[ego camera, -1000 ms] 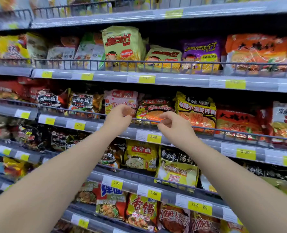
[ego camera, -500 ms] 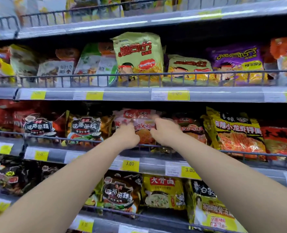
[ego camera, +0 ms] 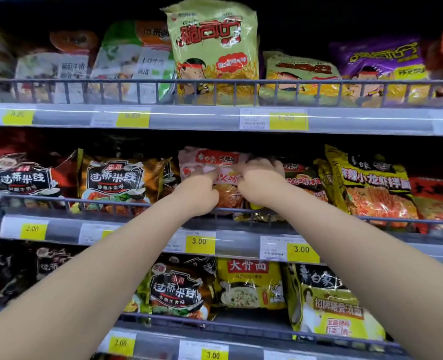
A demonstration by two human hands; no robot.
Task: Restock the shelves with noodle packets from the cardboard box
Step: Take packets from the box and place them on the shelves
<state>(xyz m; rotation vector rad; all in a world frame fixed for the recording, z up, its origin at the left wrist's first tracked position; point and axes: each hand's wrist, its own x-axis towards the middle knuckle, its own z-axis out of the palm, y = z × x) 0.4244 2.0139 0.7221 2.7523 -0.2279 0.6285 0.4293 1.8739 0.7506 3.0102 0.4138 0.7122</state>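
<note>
A pink noodle packet [ego camera: 210, 158] stands on the middle shelf [ego camera: 142, 228], behind its wire rail. Both my hands reach over the rail onto that packet. My left hand [ego camera: 198, 190] has its fingers curled on the packet's left face. On the packet's right side, my right hand [ego camera: 260, 181] grips with curled fingers. The hands are blurred, so the exact finger hold is unclear. The cardboard box is out of view.
Dark rice-noodle packets [ego camera: 116, 178] sit left of the pink one, a yellow-black packet [ego camera: 371, 185] right. The upper shelf [ego camera: 215, 118] holds a tall green snack bag [ego camera: 215, 48]. The lower shelf carries a yellow packet [ego camera: 251, 284]. Price tags line every shelf edge.
The view has moved closer and upward along the shelves. Both hands have gone from the rail's front further onto the pink packet on the middle shelf.
</note>
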